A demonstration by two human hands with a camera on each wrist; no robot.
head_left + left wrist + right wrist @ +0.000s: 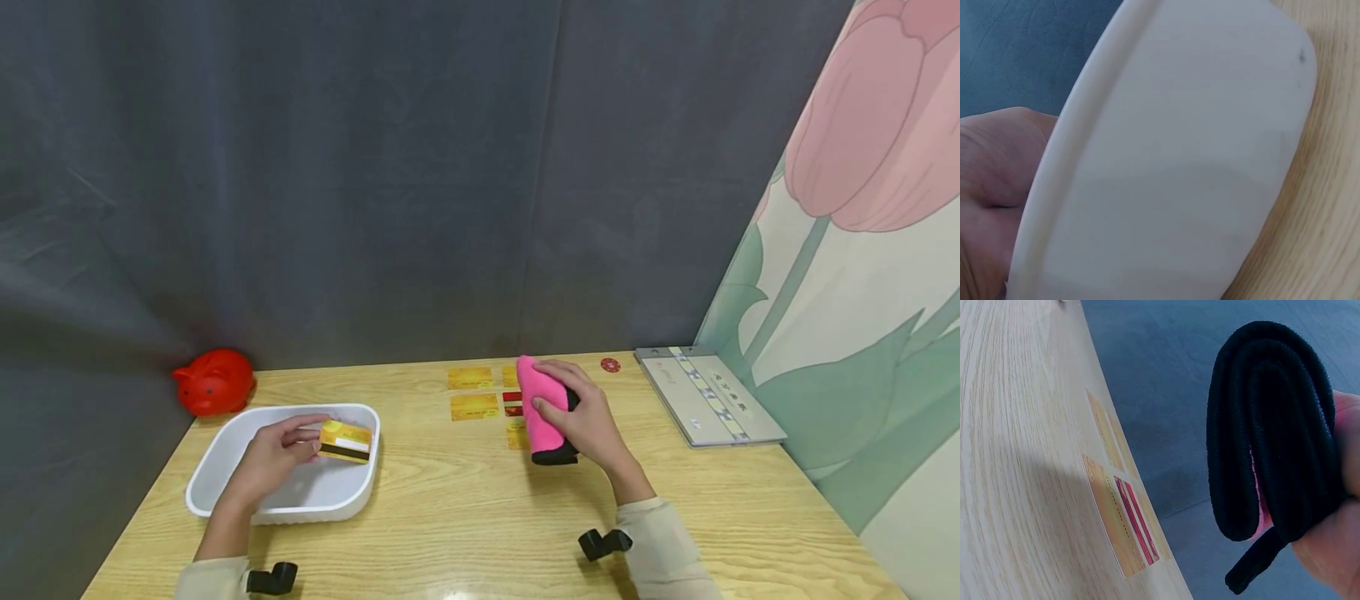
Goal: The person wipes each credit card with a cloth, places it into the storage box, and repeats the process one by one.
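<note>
Over the white basin (352,504), my left hand (264,462) pinches a yellow card (345,442) with a dark stripe. The basin's outer wall (1179,156) covers much of the left wrist view, with part of the left hand (1000,181) behind it. My right hand (588,417) grips a folded pink and black cloth item (542,408) above the table. Its black folded end (1272,437) faces the right wrist camera, the right hand (1335,544) around its far side. Yellow cards (474,407) and a red card (512,397) lie beside and partly behind the pink item.
A red piggy bank (216,383) stands behind the basin at the left. Toward the back right lie a small red disc (611,365) and a grey booklet (708,396). A dark curtain (360,183) hangs along the table's back edge.
</note>
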